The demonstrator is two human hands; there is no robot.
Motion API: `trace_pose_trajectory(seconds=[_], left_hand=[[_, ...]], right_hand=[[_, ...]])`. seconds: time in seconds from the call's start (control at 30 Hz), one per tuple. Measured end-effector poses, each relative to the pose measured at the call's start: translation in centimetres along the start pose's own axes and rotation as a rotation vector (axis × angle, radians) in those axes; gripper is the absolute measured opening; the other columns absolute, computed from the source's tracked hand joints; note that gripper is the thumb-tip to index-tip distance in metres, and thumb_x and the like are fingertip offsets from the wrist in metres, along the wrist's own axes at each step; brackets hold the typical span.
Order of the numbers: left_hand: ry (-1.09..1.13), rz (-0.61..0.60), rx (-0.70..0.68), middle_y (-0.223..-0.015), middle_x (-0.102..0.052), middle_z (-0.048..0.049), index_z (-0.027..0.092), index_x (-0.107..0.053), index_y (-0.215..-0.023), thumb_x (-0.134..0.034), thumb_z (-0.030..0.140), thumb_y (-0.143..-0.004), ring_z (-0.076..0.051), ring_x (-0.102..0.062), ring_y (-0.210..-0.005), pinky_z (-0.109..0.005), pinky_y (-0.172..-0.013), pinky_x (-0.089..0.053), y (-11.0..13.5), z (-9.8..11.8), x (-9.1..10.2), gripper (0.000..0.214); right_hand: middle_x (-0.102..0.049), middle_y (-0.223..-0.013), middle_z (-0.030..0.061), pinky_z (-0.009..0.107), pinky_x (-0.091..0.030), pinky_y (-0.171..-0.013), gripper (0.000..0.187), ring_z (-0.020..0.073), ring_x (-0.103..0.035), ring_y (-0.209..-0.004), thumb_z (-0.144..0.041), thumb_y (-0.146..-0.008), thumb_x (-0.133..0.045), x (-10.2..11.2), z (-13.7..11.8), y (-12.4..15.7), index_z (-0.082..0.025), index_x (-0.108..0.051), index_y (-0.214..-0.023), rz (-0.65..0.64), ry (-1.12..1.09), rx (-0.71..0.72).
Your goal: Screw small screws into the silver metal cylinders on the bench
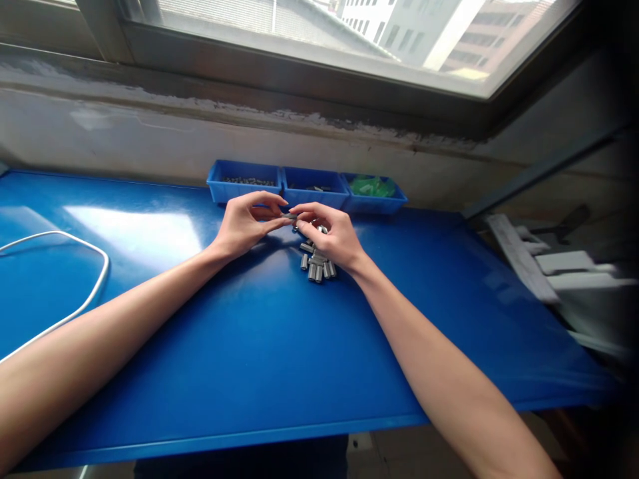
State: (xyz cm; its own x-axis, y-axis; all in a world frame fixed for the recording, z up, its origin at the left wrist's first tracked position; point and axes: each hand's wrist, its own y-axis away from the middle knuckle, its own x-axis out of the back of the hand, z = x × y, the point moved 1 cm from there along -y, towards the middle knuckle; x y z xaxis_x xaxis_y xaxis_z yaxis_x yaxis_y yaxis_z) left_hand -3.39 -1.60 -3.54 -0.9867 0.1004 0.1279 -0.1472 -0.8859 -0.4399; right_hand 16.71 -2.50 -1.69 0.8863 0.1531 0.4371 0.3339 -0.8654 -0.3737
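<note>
My left hand pinches a small grey metal part between thumb and fingers. My right hand meets it from the other side, its thumb and fingertips closed at the same part. Just what shape the part has is too small to make out. Below and partly behind my right hand lies a loose pile of short metal cylinders on the blue tabletop. Some of the pile is hidden by that hand.
Behind my hands, three blue bins stand in a row: the left bin holds many small metal pieces, the middle bin a few parts, the right bin green plastic. A white cable curves at left. Pale objects are at right.
</note>
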Motion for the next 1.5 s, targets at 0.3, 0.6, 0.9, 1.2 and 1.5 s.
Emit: trace_pose_trajectory(seconds=[0.3, 0.6, 0.9, 1.2, 1.5], left_hand=[[-0.160, -0.038, -0.126, -0.097, -0.072, -0.0079, 0.014, -0.074, -0.107, -0.082, 0.043, -0.078, -0.020, -0.073, -0.088, -0.032, -0.085, -0.062, -0.2, 0.0, -0.3, 0.042], [-0.583, -0.305, -0.426, -0.123, -0.074, -0.0111, 0.017, -0.072, -0.121, -0.058, 0.023, -0.097, -0.026, -0.063, -0.122, -0.042, -0.109, -0.049, -0.1, -0.7, -0.9, 0.028], [-0.687, -0.436, -0.399, -0.136, -0.068, -0.0090, 0.019, -0.068, -0.132, -0.053, 0.026, -0.100, -0.031, -0.053, -0.137, -0.049, -0.116, -0.045, 0.2, -1.3, -1.2, 0.036], [-0.737, -0.291, -0.251, -0.106, -0.074, -0.0081, 0.019, -0.070, -0.101, -0.063, 0.032, -0.096, -0.026, -0.067, -0.104, -0.040, -0.093, -0.054, 0.1, -0.7, -0.6, 0.015], [-0.432, -0.117, -0.188, -0.096, -0.071, -0.0038, 0.021, -0.066, -0.115, -0.069, 0.022, -0.089, -0.017, -0.071, -0.085, -0.031, -0.080, -0.059, -0.1, -0.7, -0.4, 0.026]], right_hand=[[-0.076, -0.091, 0.0034, 0.033, -0.055, -0.078, 0.023, 0.0205, -0.070, -0.087, -0.030, -0.080, -0.071, 0.4, 0.9, -0.5, -0.020, -0.074, -0.099, 0.076, -0.262, -0.097], [-0.069, -0.133, 0.0067, 0.042, -0.056, -0.098, 0.053, 0.0267, -0.066, -0.118, -0.028, -0.080, -0.066, 1.8, 3.0, -1.3, -0.026, -0.063, -0.133, 0.237, -0.223, -0.089], [-0.070, -0.132, 0.0061, 0.043, -0.058, -0.100, 0.049, 0.0244, -0.069, -0.113, -0.020, -0.081, -0.060, 2.0, 3.2, -1.2, -0.026, -0.064, -0.129, 0.262, -0.186, -0.094], [-0.078, -0.110, 0.0051, 0.036, -0.059, -0.083, 0.032, 0.0224, -0.073, -0.100, -0.017, -0.085, -0.057, 1.3, 2.1, -0.4, -0.023, -0.073, -0.111, 0.283, 0.114, -0.029], [-0.079, -0.094, 0.0029, 0.031, -0.055, -0.078, 0.028, 0.0185, -0.073, -0.086, -0.014, -0.086, -0.055, 1.1, 1.5, -0.1, -0.021, -0.074, -0.105, 0.237, 0.184, 0.031]])
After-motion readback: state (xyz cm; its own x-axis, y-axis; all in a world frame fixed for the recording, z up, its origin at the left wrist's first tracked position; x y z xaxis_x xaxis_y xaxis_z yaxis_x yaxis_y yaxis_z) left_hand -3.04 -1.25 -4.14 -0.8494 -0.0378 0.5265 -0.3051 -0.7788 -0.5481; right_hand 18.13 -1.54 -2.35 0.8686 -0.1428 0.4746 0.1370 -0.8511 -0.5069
